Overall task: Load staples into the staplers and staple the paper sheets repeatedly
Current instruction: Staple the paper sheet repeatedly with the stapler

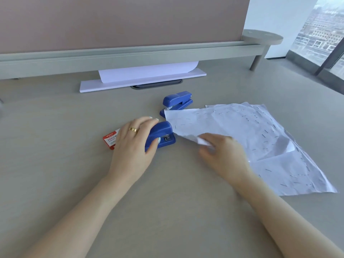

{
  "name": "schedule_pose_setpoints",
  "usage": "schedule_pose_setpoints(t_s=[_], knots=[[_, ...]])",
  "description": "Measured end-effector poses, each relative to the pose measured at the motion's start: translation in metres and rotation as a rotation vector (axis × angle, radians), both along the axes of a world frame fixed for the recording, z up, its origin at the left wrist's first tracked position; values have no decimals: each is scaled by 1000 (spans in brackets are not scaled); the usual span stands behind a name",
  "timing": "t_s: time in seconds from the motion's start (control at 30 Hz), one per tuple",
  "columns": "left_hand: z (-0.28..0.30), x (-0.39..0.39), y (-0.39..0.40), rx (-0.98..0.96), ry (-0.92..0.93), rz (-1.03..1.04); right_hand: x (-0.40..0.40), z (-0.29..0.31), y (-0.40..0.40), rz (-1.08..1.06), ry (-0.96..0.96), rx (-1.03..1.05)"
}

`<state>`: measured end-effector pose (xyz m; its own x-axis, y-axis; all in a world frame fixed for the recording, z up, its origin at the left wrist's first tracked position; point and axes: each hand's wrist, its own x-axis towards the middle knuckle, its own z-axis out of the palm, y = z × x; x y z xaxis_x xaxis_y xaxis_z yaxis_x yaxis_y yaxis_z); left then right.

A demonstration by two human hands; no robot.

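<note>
Left grip: your left hand (133,141) is cupped over the near blue plastic stapler (161,135), fingers draped across its top and thumb pressed on its near side; that reads as pinning it to the desk, ready to press.

Right grip: your right hand (222,152) pinches the near-left corner of the crumpled white paper sheets (251,144), lifting that corner a little. The fingertips are blurred, so you cannot tell exactly which ones close on it.

Why held so: one hand steadies the tool, the other feeds the paper edge toward its mouth; the corner sits just beside the stapler's front, not yet between its halves, as far as you can see.

Paper: it lies flat to your right, already peppered with many short dark staples, so you look well into the repeating part.

Second tool: another blue plastic stapler (176,102) stands behind, closed, its front end touching or slightly under the sheet's far-left corner.

Container: the small red and white cardboard staple box (110,139) lies just left of the held stapler, partly under your left hand; whether it is open, or what remains inside, cannot be told.

Spare stock: a flat stack of clean white paper (141,79) waits at the back edge of the beige desk (74,183).
</note>
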<state>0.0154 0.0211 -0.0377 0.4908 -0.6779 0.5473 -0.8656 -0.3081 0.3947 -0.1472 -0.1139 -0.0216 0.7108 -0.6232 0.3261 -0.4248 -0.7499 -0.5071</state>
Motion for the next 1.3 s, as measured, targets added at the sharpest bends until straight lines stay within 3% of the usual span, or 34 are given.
schedule_pose_setpoints(t_s=[0.1, 0.2, 0.33, 0.43, 0.67, 1.03, 1.3], knots=[[10, -13, 0, -63, -11, -89, -17, 13, -24, -171, -270, 259], [18, -26, -10, -134, 119, -148, -31, 20, -50, -291, -500, 592], [30, -44, -40, -199, 466, -208, -39, 23, -64, -245, -566, 1109], [42, -47, -65, -222, 768, -170, -40, 21, -66, -92, -556, 1287], [54, -39, -86, -271, 936, -201, -38, 25, -62, 79, -605, 1277], [48, -28, -81, -367, 891, -270, -38, 29, -57, 163, -644, 1071], [59, -15, -71, -298, 1014, -495, -41, 32, -53, 276, -656, 1056]])
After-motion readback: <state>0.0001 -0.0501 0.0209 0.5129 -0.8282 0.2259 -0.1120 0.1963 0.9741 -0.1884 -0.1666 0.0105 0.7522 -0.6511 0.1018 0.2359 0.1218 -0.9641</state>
